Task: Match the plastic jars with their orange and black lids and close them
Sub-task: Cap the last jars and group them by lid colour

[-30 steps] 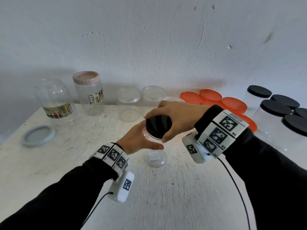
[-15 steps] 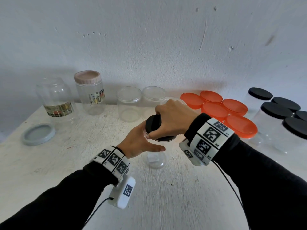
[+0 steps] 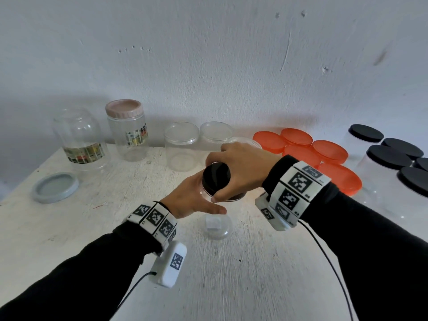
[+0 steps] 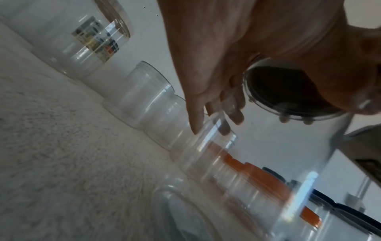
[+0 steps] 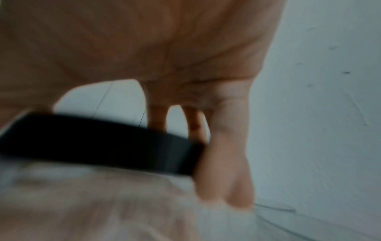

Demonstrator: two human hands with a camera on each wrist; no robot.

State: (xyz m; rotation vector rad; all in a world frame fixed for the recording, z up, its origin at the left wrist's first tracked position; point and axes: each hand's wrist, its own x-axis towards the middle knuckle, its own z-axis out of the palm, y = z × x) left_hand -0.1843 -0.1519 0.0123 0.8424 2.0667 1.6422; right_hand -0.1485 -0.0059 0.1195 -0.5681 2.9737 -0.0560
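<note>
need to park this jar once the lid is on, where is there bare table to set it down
Bare table lies near the front edge, between the two forearms. Another free patch sits on the left, between the grey lid and the left hand. The back row of open jars and the right side, with orange lids and black-lidded jars, are crowded.

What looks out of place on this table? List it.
One thing: a grey-blue round lid lies loose at the table's left edge, beside the lidless clear labelled jar. It is neither orange nor black, so it falls outside the lid matching.
</note>
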